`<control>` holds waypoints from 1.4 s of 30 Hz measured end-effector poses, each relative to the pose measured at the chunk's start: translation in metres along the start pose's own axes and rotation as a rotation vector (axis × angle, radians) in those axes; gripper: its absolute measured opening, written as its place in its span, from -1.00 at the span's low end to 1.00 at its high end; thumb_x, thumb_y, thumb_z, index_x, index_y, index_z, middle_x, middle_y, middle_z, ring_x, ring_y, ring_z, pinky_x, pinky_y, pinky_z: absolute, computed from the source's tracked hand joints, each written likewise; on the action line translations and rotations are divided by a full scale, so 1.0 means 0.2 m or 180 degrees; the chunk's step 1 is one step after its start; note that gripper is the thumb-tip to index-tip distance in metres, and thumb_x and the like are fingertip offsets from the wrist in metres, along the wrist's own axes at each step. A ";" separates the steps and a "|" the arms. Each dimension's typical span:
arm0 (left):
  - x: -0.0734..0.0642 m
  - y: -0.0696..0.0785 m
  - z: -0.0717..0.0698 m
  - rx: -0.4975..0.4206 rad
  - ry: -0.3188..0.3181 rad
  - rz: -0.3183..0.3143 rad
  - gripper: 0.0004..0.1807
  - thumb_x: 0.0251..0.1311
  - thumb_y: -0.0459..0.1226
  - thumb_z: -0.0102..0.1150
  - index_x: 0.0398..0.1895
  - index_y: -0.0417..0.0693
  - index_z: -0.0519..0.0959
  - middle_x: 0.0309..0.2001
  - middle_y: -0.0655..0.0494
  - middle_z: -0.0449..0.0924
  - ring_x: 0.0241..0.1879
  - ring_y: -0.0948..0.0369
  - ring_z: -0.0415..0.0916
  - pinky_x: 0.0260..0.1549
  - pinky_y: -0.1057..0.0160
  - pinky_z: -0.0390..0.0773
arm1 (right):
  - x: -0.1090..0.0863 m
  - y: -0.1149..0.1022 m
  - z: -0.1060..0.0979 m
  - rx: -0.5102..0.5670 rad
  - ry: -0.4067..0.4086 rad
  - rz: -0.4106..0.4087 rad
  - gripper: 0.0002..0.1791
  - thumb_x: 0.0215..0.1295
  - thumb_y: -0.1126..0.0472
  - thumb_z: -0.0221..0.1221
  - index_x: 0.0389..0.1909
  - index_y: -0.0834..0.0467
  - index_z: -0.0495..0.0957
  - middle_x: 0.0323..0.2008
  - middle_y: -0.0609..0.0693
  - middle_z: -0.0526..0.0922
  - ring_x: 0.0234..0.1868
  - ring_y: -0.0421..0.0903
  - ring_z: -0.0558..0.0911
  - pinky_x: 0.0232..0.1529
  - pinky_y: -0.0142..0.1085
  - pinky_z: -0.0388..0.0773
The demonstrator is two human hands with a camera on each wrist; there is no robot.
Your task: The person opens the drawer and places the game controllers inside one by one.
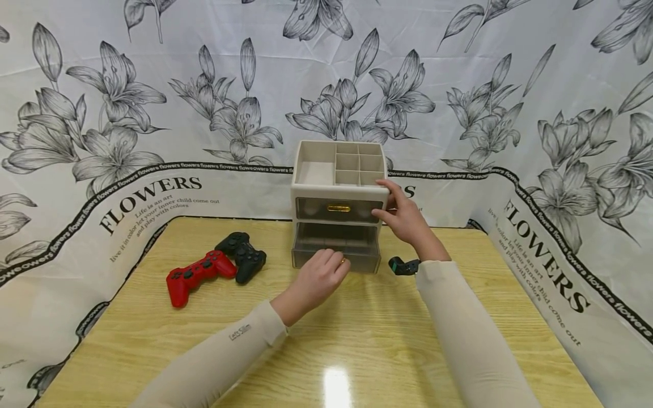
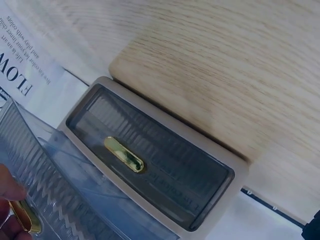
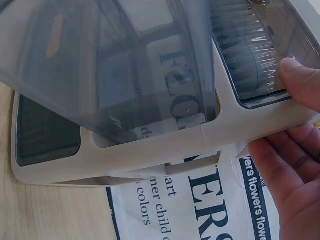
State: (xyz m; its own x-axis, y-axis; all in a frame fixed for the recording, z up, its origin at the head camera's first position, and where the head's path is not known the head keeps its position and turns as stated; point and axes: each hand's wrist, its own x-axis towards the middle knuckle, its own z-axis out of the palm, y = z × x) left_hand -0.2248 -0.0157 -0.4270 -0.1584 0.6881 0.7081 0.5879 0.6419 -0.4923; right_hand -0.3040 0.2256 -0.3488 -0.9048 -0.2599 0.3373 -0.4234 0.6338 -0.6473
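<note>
A cream desktop drawer organizer (image 1: 338, 191) with smoky see-through drawers stands at the back of the table. Its middle drawer (image 1: 364, 262) is pulled out, while the top drawer (image 1: 311, 208) and the bottom drawer (image 2: 165, 165) sit closed. My left hand (image 1: 318, 280) pinches the gold handle (image 2: 26, 217) of the pulled-out drawer. At the organizer's upper right corner, my right hand (image 1: 405, 218) grips the frame, its thumb (image 3: 300, 80) on the top drawer's front and its other fingers round the side.
Left of the organizer lie a red game controller (image 1: 200, 276) and a black game controller (image 1: 244, 258), close together. Divided compartments (image 1: 359, 163) form the organizer's top. A small black device (image 1: 403, 266) shows beside my right cuff. Flower-printed cloth (image 1: 245, 124) hangs behind the wooden table (image 1: 245, 357).
</note>
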 end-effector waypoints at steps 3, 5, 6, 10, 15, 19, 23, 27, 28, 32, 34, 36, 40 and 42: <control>0.00 0.00 -0.01 0.0000 0.0053 0.0030 -0.65 0.43 -0.43 -0.22 -0.31 -0.08 0.62 -0.33 0.07 0.56 -0.40 0.18 0.47 -0.38 0.28 0.52 | 0.00 0.00 0.00 -0.0006 0.0010 -0.0011 -0.20 0.35 0.15 0.17 0.47 -0.32 -0.02 -0.04 0.21 0.49 -0.03 0.14 0.59 -0.07 0.03 0.57; 0.00 0.00 -0.02 -0.0029 0.0067 0.0049 -0.57 0.46 -0.44 -0.34 -0.31 -0.08 0.62 -0.33 0.06 0.57 -0.39 0.17 0.49 -0.37 0.27 0.54 | 0.00 0.00 0.00 -0.0005 0.0017 -0.0018 -0.20 0.36 0.15 0.17 0.47 -0.31 -0.02 -0.04 0.21 0.49 -0.03 0.14 0.59 -0.07 0.03 0.57; 0.00 0.00 -0.02 -0.0041 0.0076 0.0061 -0.53 0.47 -0.44 -0.39 -0.32 -0.09 0.62 -0.33 0.06 0.57 -0.39 0.16 0.49 -0.37 0.27 0.54 | 0.00 0.00 0.00 -0.0007 0.0018 -0.0019 -0.21 0.35 0.15 0.17 0.47 -0.31 -0.02 -0.04 0.21 0.50 -0.03 0.14 0.59 -0.06 0.03 0.57; 0.00 0.01 -0.03 -0.0055 0.0151 0.0112 -0.47 0.47 -0.45 -0.46 -0.37 -0.08 0.62 -0.35 0.07 0.57 -0.39 0.17 0.51 -0.38 0.28 0.55 | 0.00 0.00 0.00 -0.0020 0.0018 -0.0012 -0.21 0.35 0.13 0.17 0.48 -0.30 -0.01 -0.03 0.22 0.50 -0.03 0.14 0.59 -0.08 0.03 0.57; -0.01 0.02 -0.05 0.0008 0.0161 0.0148 -0.49 0.45 -0.46 -0.43 -0.38 -0.07 0.62 -0.39 0.09 0.55 -0.43 0.19 0.48 -0.44 0.31 0.50 | 0.00 0.00 0.00 -0.0017 0.0030 -0.0012 -0.21 0.34 0.12 0.17 0.47 -0.30 0.00 -0.05 0.22 0.51 -0.05 0.15 0.60 -0.10 0.01 0.56; -0.01 0.04 -0.07 0.0005 0.0093 0.0102 -0.54 0.44 -0.45 -0.37 -0.35 -0.07 0.62 -0.37 0.09 0.55 -0.43 0.18 0.48 -0.43 0.28 0.50 | 0.00 0.00 0.00 -0.0030 0.0043 -0.0029 -0.21 0.35 0.14 0.17 0.48 -0.29 -0.01 -0.05 0.22 0.51 -0.04 0.14 0.60 -0.07 0.03 0.57; -0.02 0.05 -0.08 -0.0029 0.0014 0.0048 -0.61 0.40 -0.45 -0.27 -0.33 -0.07 0.63 -0.37 0.09 0.55 -0.42 0.18 0.47 -0.43 0.30 0.49 | 0.00 0.00 0.01 -0.0025 0.0029 -0.0010 -0.20 0.36 0.14 0.17 0.47 -0.33 -0.02 -0.05 0.21 0.51 -0.04 0.14 0.60 -0.08 0.03 0.57; -0.03 0.06 -0.09 -0.0067 -0.0052 0.0035 -0.68 0.38 -0.44 -0.18 -0.31 -0.07 0.63 -0.36 0.10 0.55 -0.40 0.19 0.47 -0.41 0.32 0.49 | 0.00 0.00 0.01 -0.0027 0.0022 0.0012 -0.20 0.36 0.14 0.17 0.47 -0.34 -0.03 -0.06 0.20 0.51 -0.06 0.14 0.60 -0.11 0.02 0.56; -0.03 0.06 -0.09 -0.0084 -0.0066 0.0034 -0.69 0.37 -0.43 -0.16 -0.30 -0.07 0.63 -0.36 0.10 0.55 -0.40 0.20 0.47 -0.41 0.32 0.49 | 0.00 0.00 0.01 -0.0033 0.0028 0.0010 -0.20 0.36 0.14 0.17 0.47 -0.34 -0.03 -0.07 0.20 0.51 -0.06 0.14 0.60 -0.11 0.01 0.56; -0.04 0.07 -0.09 -0.0141 -0.0054 0.0024 -0.72 0.37 -0.42 -0.12 -0.29 -0.07 0.64 -0.35 0.11 0.55 -0.41 0.20 0.46 -0.41 0.33 0.48 | 0.00 0.00 0.01 -0.0048 0.0027 -0.0023 -0.20 0.36 0.13 0.16 0.48 -0.31 -0.04 -0.06 0.22 0.51 -0.07 0.14 0.60 -0.10 0.02 0.56; -0.05 0.07 -0.09 -0.0169 -0.0043 0.0017 -0.72 0.37 -0.42 -0.11 -0.28 -0.07 0.64 -0.36 0.11 0.55 -0.41 0.20 0.45 -0.42 0.34 0.48 | 0.00 0.00 0.01 -0.0040 0.0026 -0.0025 -0.20 0.36 0.13 0.16 0.48 -0.31 -0.04 -0.06 0.22 0.51 -0.06 0.14 0.59 -0.07 0.03 0.56; -0.04 0.07 -0.09 -0.0205 0.0014 0.0004 -0.75 0.35 -0.42 -0.07 -0.29 -0.07 0.64 -0.37 0.10 0.55 -0.42 0.20 0.45 -0.43 0.33 0.47 | 0.00 0.00 0.01 -0.0040 0.0033 -0.0029 -0.20 0.37 0.13 0.15 0.48 -0.31 -0.04 -0.06 0.22 0.50 -0.05 0.15 0.59 -0.06 0.05 0.56; -0.04 0.06 -0.10 -0.0280 0.0171 -0.0052 -0.81 0.26 -0.39 0.02 -0.35 -0.06 0.65 -0.40 0.11 0.55 -0.44 0.20 0.45 -0.46 0.32 0.44 | 0.00 0.00 0.01 -0.0049 0.0045 -0.0022 -0.20 0.37 0.13 0.16 0.48 -0.33 -0.04 -0.06 0.22 0.50 -0.05 0.15 0.60 -0.06 0.05 0.56; -0.04 0.05 -0.11 -0.0310 0.0237 -0.0107 -0.83 0.20 -0.36 0.04 -0.37 -0.04 0.65 -0.42 0.12 0.56 -0.46 0.21 0.45 -0.48 0.31 0.43 | -0.01 0.00 0.01 -0.0036 0.0042 -0.0024 -0.20 0.37 0.13 0.15 0.48 -0.32 -0.04 -0.05 0.22 0.50 -0.05 0.15 0.59 -0.06 0.05 0.56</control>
State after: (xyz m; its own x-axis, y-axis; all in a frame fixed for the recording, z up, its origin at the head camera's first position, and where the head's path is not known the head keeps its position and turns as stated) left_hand -0.2006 -0.0215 -0.4270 -0.1220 0.6375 0.7607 0.6582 0.6257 -0.4187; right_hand -0.3031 0.2245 -0.3504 -0.9009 -0.2551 0.3512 -0.4295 0.6401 -0.6370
